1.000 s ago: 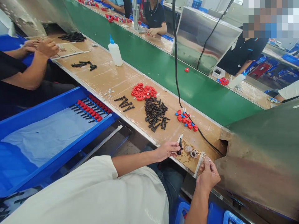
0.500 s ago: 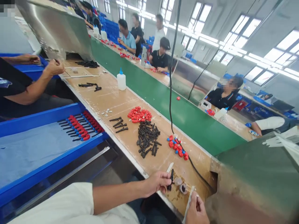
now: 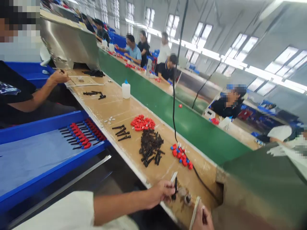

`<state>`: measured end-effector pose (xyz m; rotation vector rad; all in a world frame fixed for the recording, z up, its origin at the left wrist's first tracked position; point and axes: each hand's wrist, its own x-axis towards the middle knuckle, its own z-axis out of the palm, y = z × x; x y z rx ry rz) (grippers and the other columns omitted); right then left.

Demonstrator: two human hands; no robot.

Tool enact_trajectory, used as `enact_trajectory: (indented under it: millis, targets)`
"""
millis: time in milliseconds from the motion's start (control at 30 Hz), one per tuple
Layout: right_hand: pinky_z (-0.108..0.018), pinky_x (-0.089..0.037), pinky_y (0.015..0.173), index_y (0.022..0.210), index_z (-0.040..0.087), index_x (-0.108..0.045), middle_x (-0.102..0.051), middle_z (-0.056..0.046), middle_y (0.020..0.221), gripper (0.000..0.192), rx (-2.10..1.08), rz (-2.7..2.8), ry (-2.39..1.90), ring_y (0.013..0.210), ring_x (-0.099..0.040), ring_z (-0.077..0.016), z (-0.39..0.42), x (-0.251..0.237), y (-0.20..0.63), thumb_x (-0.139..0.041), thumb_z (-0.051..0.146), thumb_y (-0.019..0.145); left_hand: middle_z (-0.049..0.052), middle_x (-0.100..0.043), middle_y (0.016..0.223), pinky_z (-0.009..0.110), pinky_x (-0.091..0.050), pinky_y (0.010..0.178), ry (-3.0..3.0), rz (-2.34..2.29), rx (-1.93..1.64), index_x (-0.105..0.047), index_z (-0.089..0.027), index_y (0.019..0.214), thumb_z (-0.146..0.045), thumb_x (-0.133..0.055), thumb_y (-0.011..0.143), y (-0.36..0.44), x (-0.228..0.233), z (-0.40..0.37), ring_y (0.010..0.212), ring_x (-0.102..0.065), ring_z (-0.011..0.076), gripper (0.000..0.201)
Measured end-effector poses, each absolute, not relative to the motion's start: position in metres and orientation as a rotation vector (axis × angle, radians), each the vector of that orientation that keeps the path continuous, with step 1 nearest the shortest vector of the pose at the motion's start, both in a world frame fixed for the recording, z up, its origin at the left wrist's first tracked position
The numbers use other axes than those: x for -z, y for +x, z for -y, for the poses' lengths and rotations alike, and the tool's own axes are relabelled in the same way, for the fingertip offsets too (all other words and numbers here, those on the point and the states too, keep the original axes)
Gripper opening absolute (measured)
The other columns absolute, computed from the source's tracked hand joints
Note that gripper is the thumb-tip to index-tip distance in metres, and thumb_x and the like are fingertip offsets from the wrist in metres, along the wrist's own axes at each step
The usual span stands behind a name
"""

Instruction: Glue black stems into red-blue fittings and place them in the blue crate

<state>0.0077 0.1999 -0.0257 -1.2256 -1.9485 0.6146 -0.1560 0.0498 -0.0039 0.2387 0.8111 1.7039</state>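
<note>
Left hand (image 3: 161,193), grip clamped on one black part (image 3: 175,188); right hand (image 3: 202,219) round one white strip (image 3: 194,212); four loose black pins (image 3: 121,132).

Room: large factory hall, grey walls.
Windows (image 3: 240,48): rows high on the far and right walls, bright daylight.
Ceiling lights (image 3: 268,75): long strips, lit.
Conveyor belt (image 3: 168,105): green, running near to far through the middle.
Workbench (image 3: 120,111): brown, left of the belt.
Blue tray (image 3: 35,159): near left.

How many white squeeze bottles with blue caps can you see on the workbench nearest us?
1. The white bottle stands upright near the bench's far edge, beside the green conveyor belt. Pale shapes further up the line may be more bottles, but they are too blurred to tell.
</note>
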Motion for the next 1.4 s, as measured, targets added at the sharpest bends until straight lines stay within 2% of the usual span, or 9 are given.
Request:
enact_trajectory:
  millis: [100,200,300,533,700,767,833,1033,1400]
  targets:
    - [-0.029,-0.045,0.057,0.078,0.014,-0.074,-0.068,-0.008,0.063,0.051,-0.73,1.651,-1.266,0.061,-0.061,-0.0209,-0.184,0.016,0.002,-0.072,0.065,0.069,0.004,-0.065,0.073,0.021,-0.037,0.054,0.202,-0.84,-1.691,-0.067,-0.012,0.074,-0.054,-0.095,0.042,-0.158,0.001,-0.045,0.063,-0.057,0.0096,0.061]
    - [-0.028,-0.05,0.068,0.084,0.013,-0.072,-0.07,-0.008,0.077,0.057,-0.832,1.645,-1.273,0.071,-0.063,-0.0187,-0.178,0.019,-0.007,-0.063,0.068,0.076,0.004,-0.066,0.077,0.02,-0.04,0.057,0.198,-0.811,-1.67,-0.066,-0.011,0.082,-0.05,-0.095,0.049,-0.16,0.005,-0.045,0.069,-0.06,0.0107,0.059]
    - [-0.029,-0.05,0.071,0.086,0.012,-0.071,-0.07,-0.009,0.085,0.054,-0.909,1.644,-1.245,0.078,-0.063,-0.0186,-0.172,0.021,-0.008,-0.064,0.065,0.077,0.004,-0.066,0.079,0.02,-0.04,0.058,0.19,-0.791,-1.642,-0.066,-0.01,0.085,-0.049,-0.094,0.053,-0.159,0.007,-0.045,0.071,-0.06,0.0105,0.057]
    - [-0.021,-0.037,0.046,0.087,0.015,-0.063,-0.063,-0.003,0.077,0.05,-1.211,1.427,-1.155,0.059,-0.05,-0.01,-0.173,0.014,-0.008,-0.075,0.06,0.069,0.004,-0.066,0.08,0.021,-0.039,0.057,0.175,-0.754,-1.621,-0.066,-0.01,0.085,-0.048,-0.096,0.05,-0.157,0.004,-0.052,0.068,-0.06,0.0091,0.059]
    - [-0.014,-0.029,0.042,0.08,0.016,-0.057,-0.047,0.004,0.068,0.054,-1.575,1.318,-1.091,0.055,-0.042,-0.0058,-0.175,-0.012,-0.003,-0.082,0.059,0.058,0.004,-0.066,0.08,0.02,-0.04,0.059,0.122,-0.664,-1.594,-0.066,-0.011,0.085,-0.041,-0.094,0.056,-0.155,0.005,-0.055,0.07,-0.061,0.0095,0.05]
    - [-0.013,-0.029,0.042,0.082,0.015,-0.059,-0.047,0.005,0.068,0.052,-1.678,1.267,-1.063,0.055,-0.042,-0.0046,-0.164,-0.027,0.0,-0.084,0.054,0.059,0.005,-0.067,0.082,0.02,-0.04,0.059,0.113,-0.622,-1.583,-0.067,-0.011,0.086,-0.038,-0.094,0.059,-0.153,0.002,-0.054,0.071,-0.062,0.0099,0.048]
    - [-0.014,-0.034,0.044,0.085,0.014,-0.062,-0.053,0.003,0.069,0.046,-1.644,1.231,-1.047,0.055,-0.046,-0.0048,-0.145,-0.041,0.002,-0.085,0.047,0.064,0.005,-0.067,0.082,0.02,-0.04,0.059,0.13,-0.59,-1.57,-0.067,-0.011,0.088,-0.038,-0.094,0.059,-0.151,-0.003,-0.051,0.071,-0.063,0.01,0.048]
    - [-0.021,-0.045,0.051,0.088,0.013,-0.069,-0.066,-0.003,0.079,0.025,-1.154,1.567,-0.957,0.061,-0.06,-0.0104,-0.096,-0.066,-0.001,-0.073,0.038,0.085,0.004,-0.067,0.081,0.02,-0.043,0.057,0.211,-0.612,-1.55,-0.066,-0.011,0.084,-0.045,-0.095,0.055,-0.148,-0.023,-0.043,0.066,-0.062,0.0088,0.053]
    - [-0.02,-0.048,0.052,0.089,0.015,-0.07,-0.067,-0.002,0.078,0.02,-1.098,1.731,-0.905,0.06,-0.061,-0.0097,-0.095,-0.061,-0.003,-0.069,0.035,0.089,0.003,-0.066,0.079,0.02,-0.044,0.058,0.211,-0.637,-1.58,-0.069,-0.011,0.086,-0.045,-0.095,0.053,-0.147,-0.021,-0.04,0.067,-0.06,0.0089,0.054]
